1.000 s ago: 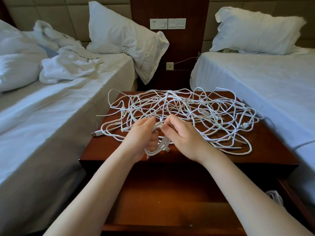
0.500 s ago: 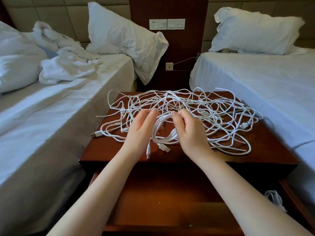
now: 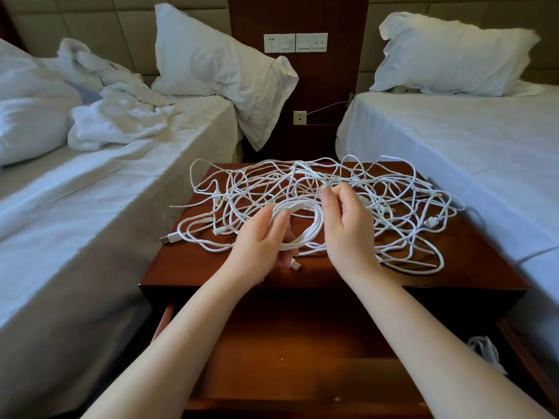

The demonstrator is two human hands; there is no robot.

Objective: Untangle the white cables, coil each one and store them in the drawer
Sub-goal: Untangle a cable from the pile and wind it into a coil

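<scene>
A big tangle of white cables (image 3: 393,207) covers the top of the wooden nightstand (image 3: 193,267). My left hand (image 3: 260,246) grips a round coil of white cable (image 3: 305,222) at its lower left side, and a plug end hangs below that hand. My right hand (image 3: 348,225) pinches a cable strand at the coil's upper right, fingers raised over the tangle. Below my forearms the drawer (image 3: 302,373) stands open, with one white coiled cable (image 3: 484,352) lying at its right end.
Two beds with white sheets flank the nightstand, the left bed (image 3: 90,207) and the right bed (image 3: 469,161). Pillows lean at both heads. A wall panel with sockets (image 3: 295,42) sits behind the nightstand. A USB plug (image 3: 169,238) pokes past the nightstand's left edge.
Both hands have lifted and spread apart, and the coil between them has opened from a tight bunch into a wider loop. My right hand rose toward the tangle.
</scene>
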